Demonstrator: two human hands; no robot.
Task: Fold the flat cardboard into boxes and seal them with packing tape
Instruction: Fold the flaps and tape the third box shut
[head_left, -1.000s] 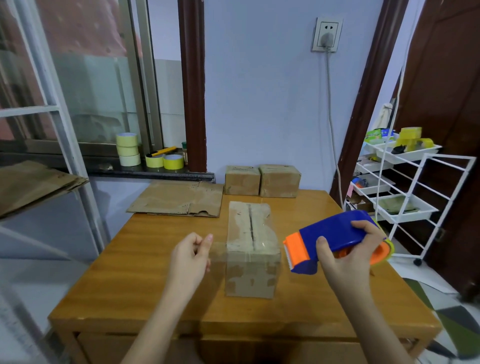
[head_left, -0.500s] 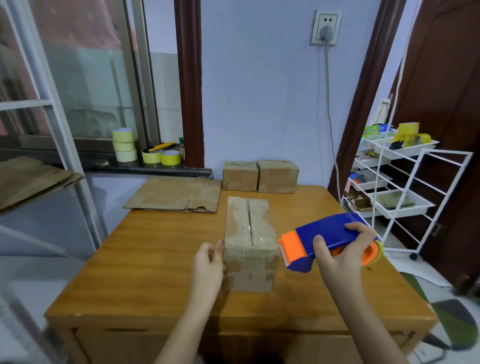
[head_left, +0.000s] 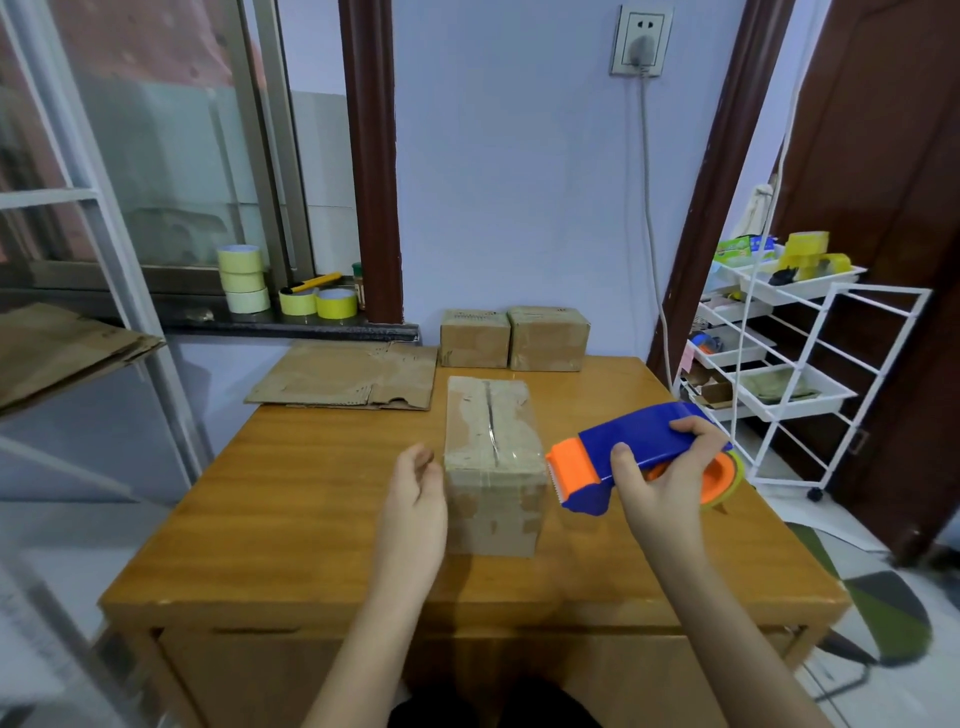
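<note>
The box (head_left: 493, 462) stands mid-bench, nearer the front edge, tape over its top seam. The left hand (head_left: 415, 499) rests loosely curled against its left side, holding nothing. The right hand (head_left: 670, 478) grips the dispenser (head_left: 623, 457) just right of it. Likely light, hollow and easily dented; best steadied by the side walls.

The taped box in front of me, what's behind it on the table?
Behind the taped box, two closed boxes sit side by side at the table's far edge, flat cardboard to their left. The near box hides nothing of them.

Taped cardboard box (head_left: 492, 457) mid-table, flat cardboard (head_left: 347, 376) behind
</note>
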